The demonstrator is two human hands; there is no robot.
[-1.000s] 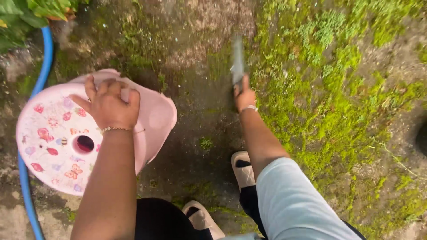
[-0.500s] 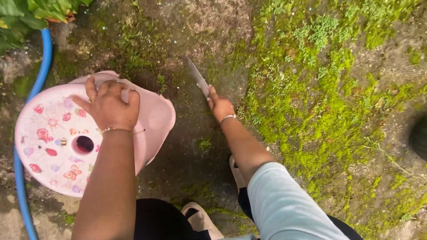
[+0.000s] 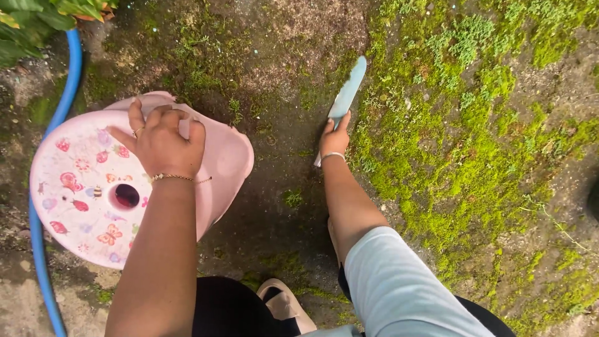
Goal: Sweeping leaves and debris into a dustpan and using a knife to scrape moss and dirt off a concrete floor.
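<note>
The right hand (image 3: 334, 138) gripped a knife (image 3: 347, 92), blade toward one o'clock at the moss (image 3: 449, 150), mid-scrape, while the spread left hand (image 3: 163, 142) pressed the pink stool (image 3: 81, 193)

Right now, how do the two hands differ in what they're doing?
The left hand lies spread, fingers open, on the pink plastic stool with butterfly prints; the right hand is closed around the handle of a long grey knife pointing away over the mossy ground. Both wrists wear a bracelet.
</note>
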